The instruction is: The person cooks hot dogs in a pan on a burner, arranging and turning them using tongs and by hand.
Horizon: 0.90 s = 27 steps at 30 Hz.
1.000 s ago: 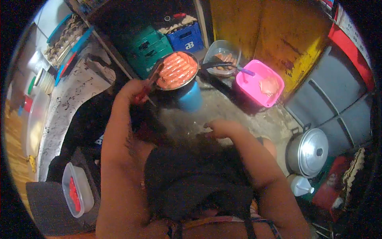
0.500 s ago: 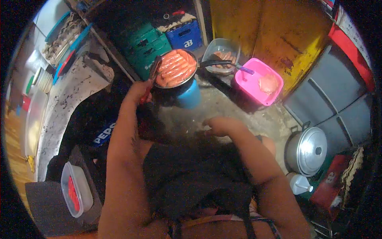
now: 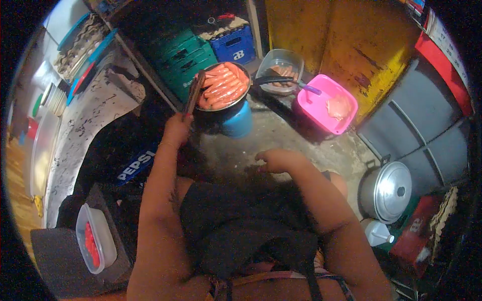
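Note:
My left hand (image 3: 178,128) grips dark tongs (image 3: 195,94), whose far end rests at the left edge of a round pan. Several glossy orange-red sausages (image 3: 221,88) lie side by side in the pan (image 3: 240,103). A light blue cylinder (image 3: 238,123) stands beneath the pan, and the pan's black handle (image 3: 274,79) points right. My right hand (image 3: 276,161) hovers over the concrete floor near my knee, its fingers partly curled and apart, holding nothing visible.
Behind the handle, a clear container (image 3: 288,65) holds browned pieces. A pink basin (image 3: 312,110) holds something pale. Green (image 3: 183,60) and blue crates (image 3: 235,47) stand behind. At right is a lidded pot (image 3: 394,190); at left, a tub (image 3: 105,236) with red items.
My left hand has moved slightly right and down with the tongs. The sausages in the pan have shifted and lie more at a slant. My right hand has barely moved.

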Each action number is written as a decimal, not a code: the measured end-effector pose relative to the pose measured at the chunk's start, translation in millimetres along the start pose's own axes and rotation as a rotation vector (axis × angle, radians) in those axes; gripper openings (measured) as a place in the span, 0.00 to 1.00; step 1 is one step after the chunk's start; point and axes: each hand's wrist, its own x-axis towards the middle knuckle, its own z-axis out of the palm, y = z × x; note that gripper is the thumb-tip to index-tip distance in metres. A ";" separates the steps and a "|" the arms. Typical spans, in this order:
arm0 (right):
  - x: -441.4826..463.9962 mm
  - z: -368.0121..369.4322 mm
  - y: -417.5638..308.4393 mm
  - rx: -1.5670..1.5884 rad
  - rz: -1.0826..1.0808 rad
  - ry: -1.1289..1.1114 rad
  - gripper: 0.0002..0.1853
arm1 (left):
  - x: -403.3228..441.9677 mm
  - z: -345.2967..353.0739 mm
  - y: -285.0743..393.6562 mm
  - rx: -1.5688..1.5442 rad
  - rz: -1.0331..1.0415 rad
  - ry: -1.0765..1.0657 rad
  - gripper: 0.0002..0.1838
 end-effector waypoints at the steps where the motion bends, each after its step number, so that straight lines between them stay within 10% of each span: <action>1: -5.6 -4.4 -7.0 -0.015 0.000 -0.007 0.28 | 0.8 1.7 -4.7 0.082 0.067 0.041 0.21; 27: 16.6 11.3 9.3 -0.211 0.015 -0.014 0.32 | -17.1 15.9 -1.1 0.142 0.084 0.068 0.16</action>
